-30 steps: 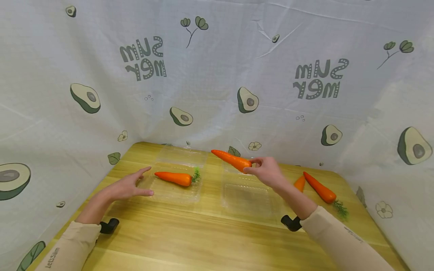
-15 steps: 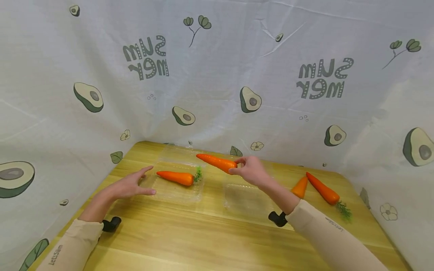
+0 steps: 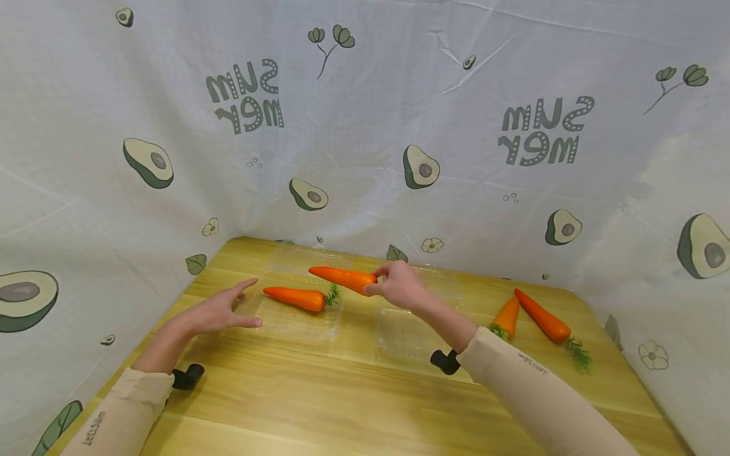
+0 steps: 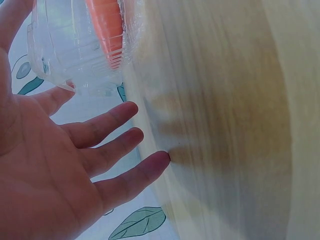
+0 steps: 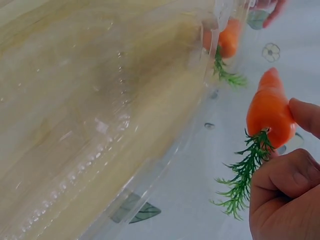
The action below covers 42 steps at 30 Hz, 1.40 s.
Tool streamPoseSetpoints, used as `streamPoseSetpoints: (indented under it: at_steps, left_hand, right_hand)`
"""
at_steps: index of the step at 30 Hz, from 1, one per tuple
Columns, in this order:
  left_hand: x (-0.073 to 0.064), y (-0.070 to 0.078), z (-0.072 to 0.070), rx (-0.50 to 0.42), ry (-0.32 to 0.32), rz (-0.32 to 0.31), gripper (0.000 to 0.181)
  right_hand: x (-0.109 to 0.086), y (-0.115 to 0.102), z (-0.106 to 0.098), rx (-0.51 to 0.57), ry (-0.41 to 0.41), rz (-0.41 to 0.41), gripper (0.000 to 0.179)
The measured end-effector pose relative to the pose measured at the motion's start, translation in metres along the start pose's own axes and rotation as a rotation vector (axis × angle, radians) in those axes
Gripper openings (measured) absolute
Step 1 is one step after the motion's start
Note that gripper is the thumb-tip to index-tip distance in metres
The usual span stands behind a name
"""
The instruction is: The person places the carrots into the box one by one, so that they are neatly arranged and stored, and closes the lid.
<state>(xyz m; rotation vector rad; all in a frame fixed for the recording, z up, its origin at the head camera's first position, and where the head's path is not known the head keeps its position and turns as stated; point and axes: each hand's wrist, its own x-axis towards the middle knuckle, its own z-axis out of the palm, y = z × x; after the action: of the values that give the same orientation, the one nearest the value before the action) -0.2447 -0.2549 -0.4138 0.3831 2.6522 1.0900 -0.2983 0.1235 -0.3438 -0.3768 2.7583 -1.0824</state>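
Wood-grain surface [image 3: 319,405], avocado-print cloth [image 3: 353,120] behind. Right hand [image 3: 401,286] pinches carrot [image 3: 343,277] aloft; left hand [image 3: 213,313], fingers spread, near clear box [image 4: 62,42].

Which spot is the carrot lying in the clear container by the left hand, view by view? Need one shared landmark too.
Head: carrot left of centre, below mid-height, tip pointing left.
Left wrist: carrot upper left, cut off by the top edge.
Right wrist: carrot upper right, near the top edge.
Shared landmark: white printed cloth.
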Motion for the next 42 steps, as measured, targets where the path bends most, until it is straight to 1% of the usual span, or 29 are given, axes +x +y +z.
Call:
streamPoseSetpoints:
  at_steps: [9, 15, 21, 25, 30, 33, 36, 42]
  left_hand:
    - [0.0, 0.001, -0.001, -0.001, -0.003, -0.002, 0.107]
    - [0.0, 0.001, -0.001, 0.003, -0.011, -0.005, 0.106]
    - [0.002, 0.001, -0.001, 0.017, -0.013, -0.022, 0.105]
    - [0.002, 0.001, -0.001, 0.018, -0.014, -0.027, 0.106]
    - [0.001, 0.001, -0.002, 0.029, -0.01, -0.02, 0.106]
    - [0.0, 0.001, -0.002, 0.018, -0.009, -0.018, 0.107]
    - [0.0, 0.001, -0.001, 0.015, -0.012, -0.009, 0.107]
    - [0.001, 0.0, 0.0, 0.015, -0.007, -0.012, 0.107]
  right_hand:
    - [0.007, -0.013, 0.017, -0.039, -0.037, -0.014, 0.035]
    - [0.014, -0.019, 0.029, -0.077, -0.059, -0.046, 0.031]
    - [0.019, -0.024, 0.041, -0.108, -0.075, -0.075, 0.031]
    - [0.02, -0.028, 0.049, -0.132, -0.085, -0.094, 0.029]
    - [0.02, -0.036, 0.058, -0.166, -0.11, -0.137, 0.028]
    - [0.02, -0.039, 0.063, -0.187, -0.12, -0.154, 0.027]
    - [0.02, -0.042, 0.067, -0.196, -0.127, -0.152, 0.026]
    - [0.02, -0.045, 0.076, -0.204, -0.14, -0.149, 0.021]
